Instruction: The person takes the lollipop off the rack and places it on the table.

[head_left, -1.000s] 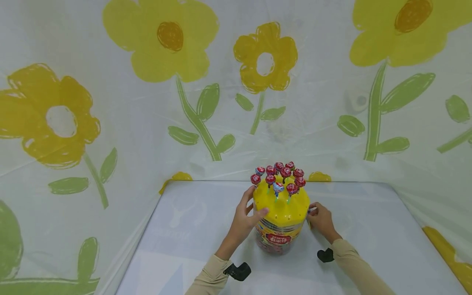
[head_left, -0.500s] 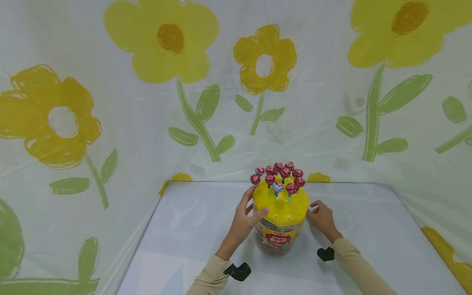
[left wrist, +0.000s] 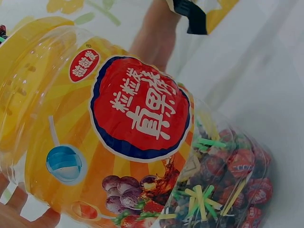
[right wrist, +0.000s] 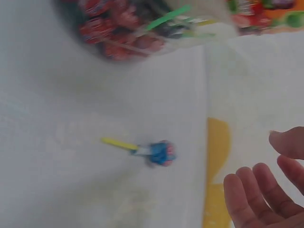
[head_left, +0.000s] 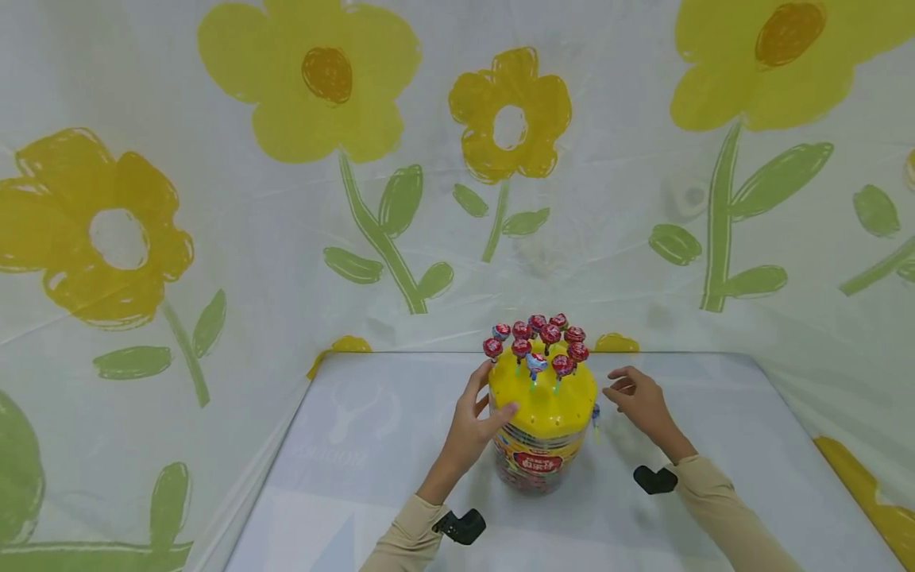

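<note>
A clear candy jar (head_left: pixel 538 465) with a yellow lid (head_left: pixel 546 409) stands upright on the white table. Several wrapped lollipops (head_left: pixel 550 334) stick up from holes in the lid. My left hand (head_left: pixel 468 421) grips the jar at its lid, thumb on the top edge and fingers round the left side. One blue-wrapped lollipop (right wrist: pixel 161 153) with a yellow stick is just right of the jar, against the white tabletop. My right hand (head_left: pixel 639 401) is to the right of it, raised, fingers loosely bent and nothing between them.
The white table (head_left: pixel 343 477) ends at a back edge against a hanging white cloth (head_left: pixel 608 238) printed with yellow flowers. Through the jar's clear lower part in the left wrist view, more red-wrapped lollipops (left wrist: pixel 237 164) show.
My right hand has let go of the blue-wrapped lollipop beside the jar and moved up and to the right. The left hand keeps its grip on the jar.
</note>
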Tool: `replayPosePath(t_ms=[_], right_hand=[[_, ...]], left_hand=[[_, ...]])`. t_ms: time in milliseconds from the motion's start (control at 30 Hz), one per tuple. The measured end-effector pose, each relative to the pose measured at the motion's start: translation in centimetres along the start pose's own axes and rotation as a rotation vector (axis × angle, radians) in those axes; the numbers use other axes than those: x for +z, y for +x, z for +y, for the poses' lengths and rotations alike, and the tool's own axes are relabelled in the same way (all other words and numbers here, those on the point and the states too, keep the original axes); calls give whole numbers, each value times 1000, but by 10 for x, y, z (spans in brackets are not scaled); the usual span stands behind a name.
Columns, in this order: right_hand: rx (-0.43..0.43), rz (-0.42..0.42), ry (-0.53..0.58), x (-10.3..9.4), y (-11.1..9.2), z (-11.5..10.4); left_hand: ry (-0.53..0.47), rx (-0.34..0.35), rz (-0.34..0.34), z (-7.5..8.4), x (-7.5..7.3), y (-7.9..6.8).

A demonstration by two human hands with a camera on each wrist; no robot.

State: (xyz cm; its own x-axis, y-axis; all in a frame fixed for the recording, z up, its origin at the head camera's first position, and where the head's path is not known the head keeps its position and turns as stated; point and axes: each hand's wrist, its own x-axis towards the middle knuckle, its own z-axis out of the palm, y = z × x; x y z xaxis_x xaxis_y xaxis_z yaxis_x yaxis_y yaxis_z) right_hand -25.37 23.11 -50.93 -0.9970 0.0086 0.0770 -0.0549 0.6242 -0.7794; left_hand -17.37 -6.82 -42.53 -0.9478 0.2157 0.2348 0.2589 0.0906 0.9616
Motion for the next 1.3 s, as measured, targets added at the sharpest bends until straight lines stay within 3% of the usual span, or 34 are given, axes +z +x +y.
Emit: replayPosePath(t_ms=[167,267,400,600,900,1300], right_hand=[[-115,60,73,-2,22,25],[-178,72,92,-16,16,-2],[-234,68,85,-43,-8,-68],[-291,88,120,-55,-16,-96],[-374,83,158,-66,-42,-155],[-457,92,115,-70,-52,-181]], left_hand=[[-3,5,7,-2,-2,-2],[-9,2,14,-11,-3,-1],[-28,4,18,-21,-3,3],[-42,18,1,-5,-2,0],[-25,23,1,-4,-2,-1],[-27,36,-7,-4,0,0]])
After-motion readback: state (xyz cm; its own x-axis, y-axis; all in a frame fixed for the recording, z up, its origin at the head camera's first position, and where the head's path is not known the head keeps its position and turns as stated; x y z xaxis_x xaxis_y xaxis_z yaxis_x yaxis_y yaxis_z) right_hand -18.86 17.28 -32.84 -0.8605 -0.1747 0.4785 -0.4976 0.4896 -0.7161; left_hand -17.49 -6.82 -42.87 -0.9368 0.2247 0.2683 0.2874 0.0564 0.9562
